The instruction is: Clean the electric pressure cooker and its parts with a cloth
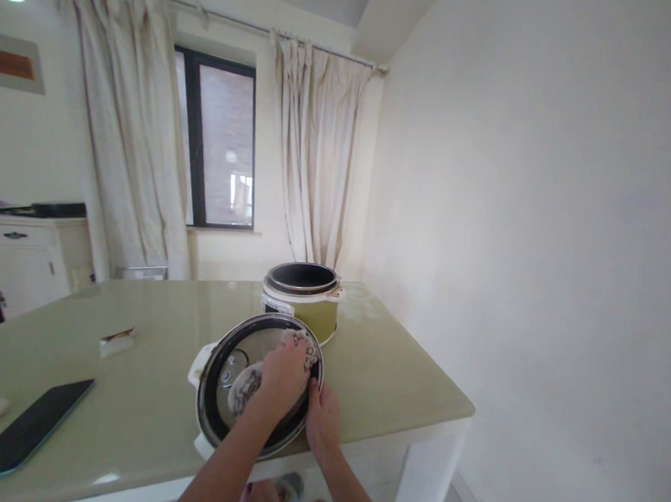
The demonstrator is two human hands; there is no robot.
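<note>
Cloth [244, 389] bunched in my left hand [284, 370] against the lid [260, 346] my right hand [324, 417] grips; wiping seems underway, how much remains unclear

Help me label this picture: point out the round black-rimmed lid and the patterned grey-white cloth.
Round black-rimmed lid [260, 344]: head view, on its inner plate.
Patterned grey-white cloth [243, 391]: head view, its lower bunch.

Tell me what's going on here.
Someone has a lid tilted up at the near edge of the table. Their left hand holds a patterned cloth against its inner side, while the right hand grips its rim. Just behind it, the cooker stands open on the table.
</note>
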